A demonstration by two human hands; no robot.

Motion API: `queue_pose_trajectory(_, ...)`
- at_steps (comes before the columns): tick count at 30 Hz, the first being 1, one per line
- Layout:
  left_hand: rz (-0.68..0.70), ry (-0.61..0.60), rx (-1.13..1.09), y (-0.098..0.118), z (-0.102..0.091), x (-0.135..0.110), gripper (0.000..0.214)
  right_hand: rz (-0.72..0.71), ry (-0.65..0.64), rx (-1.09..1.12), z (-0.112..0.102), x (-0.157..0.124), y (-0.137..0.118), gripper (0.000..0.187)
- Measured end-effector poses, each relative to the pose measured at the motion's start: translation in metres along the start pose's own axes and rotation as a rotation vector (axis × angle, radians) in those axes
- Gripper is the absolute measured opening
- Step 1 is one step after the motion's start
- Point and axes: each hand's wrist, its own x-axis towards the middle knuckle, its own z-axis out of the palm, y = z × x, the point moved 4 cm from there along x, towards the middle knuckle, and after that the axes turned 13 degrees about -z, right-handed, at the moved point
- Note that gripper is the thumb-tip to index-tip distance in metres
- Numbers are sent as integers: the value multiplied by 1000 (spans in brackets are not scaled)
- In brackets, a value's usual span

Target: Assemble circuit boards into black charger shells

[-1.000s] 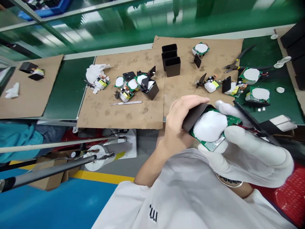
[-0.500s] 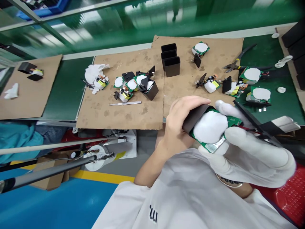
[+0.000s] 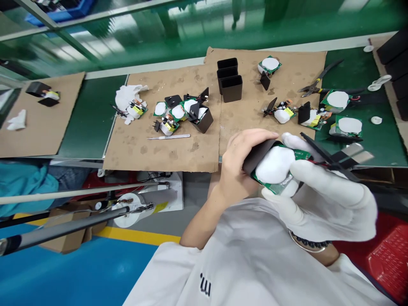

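My bare left hand (image 3: 237,163) is wrapped round a black plastic casing (image 3: 256,155) held close to my chest. A green circuit board (image 3: 282,172) with a white foam pad on it sticks out of the casing. My right hand (image 3: 321,197), in a white glove, grips the board's free end. A black plug cover with metal prongs (image 3: 344,159) hangs off the board by wires, just past my gloved fingers.
Cardboard sheets (image 3: 191,144) lie on a green bench. On them are several empty black casings (image 3: 230,83), loose boards with foam pads (image 3: 178,111), a metal blade (image 3: 168,137), pliers (image 3: 314,83) and more boards at the right (image 3: 347,125). A red crate (image 3: 390,259) is at lower right.
Both hands shifted slightly left and up, and the board has slid a little further into the casing. The plug cover with prongs followed it leftward.
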Motion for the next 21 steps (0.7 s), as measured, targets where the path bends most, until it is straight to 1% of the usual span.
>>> queue_pose_trajectory(1,-42,-10,4,-5,2,-1,26,-59,6,-8,4,1,1,73)
queue_pose_trajectory(3,-112,-25,6,-19,8,-3,27,-144,83,-89,11,0,8,70)
queue_pose_trajectory(5,-198,-51,-2,-38,17,-5,31,-88,217,-228,14,-7,23,58)
queue_pose_trajectory(6,-240,-71,1,-46,23,-6,34,-42,259,-300,15,-11,32,52)
queue_pose_trajectory(7,-277,-91,13,-54,29,-7,37,3,264,-360,16,-15,41,46)
queue_pose_trajectory(10,-359,-147,96,-65,44,-5,42,98,174,-417,17,-22,63,36)
queue_pose_trajectory(13,-374,-173,123,-63,51,0,43,159,173,-394,10,-25,73,36)
queue_pose_trajectory(15,-392,-174,111,-62,51,2,40,193,113,-354,9,-24,76,40)
queue_pose_trajectory(17,-448,-182,90,-65,47,2,40,218,-2,-306,10,-23,77,47)
queue_pose_trajectory(18,-476,-200,70,-67,45,1,43,226,-55,-290,10,-22,76,51)
queue_pose_trajectory(21,-487,-335,-33,-73,36,-1,60,217,-150,-269,7,-20,74,56)
